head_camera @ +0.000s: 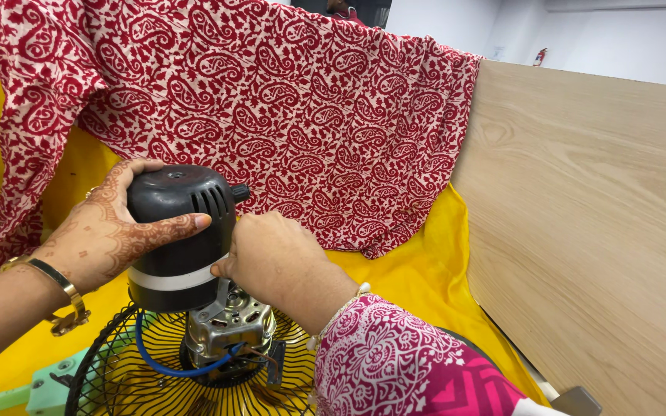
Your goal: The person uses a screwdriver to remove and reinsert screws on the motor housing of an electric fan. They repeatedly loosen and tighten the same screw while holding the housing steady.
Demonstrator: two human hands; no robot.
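So the left hand point(109, 231), the one with henna patterns and a gold bangle on the wrist, is wrapped around the left side of a rounded black plastic motor cover with a white band near its bottom edge point(179, 231), thumb laid across the front and fingers curled round the far side. The right hand point(279, 262) comes in from the near right in a pink and white patterned sleeve point(395, 362), knuckles up, fingers closed against the cover's right edge just by the band. I can't see its fingertips, so no telling exactly what they pinch.

The cover sits near the left of the scene, partly over a bare silver metal motor body point(229, 323) with a blue wire point(163, 362) looping off it. Below that is a black wire fan grille point(109, 377).

Everything rests on a yellow cloth point(418, 277), with a red and white paisley fabric point(310, 115) draped across the far side and a pale wooden panel point(595, 231) at right.
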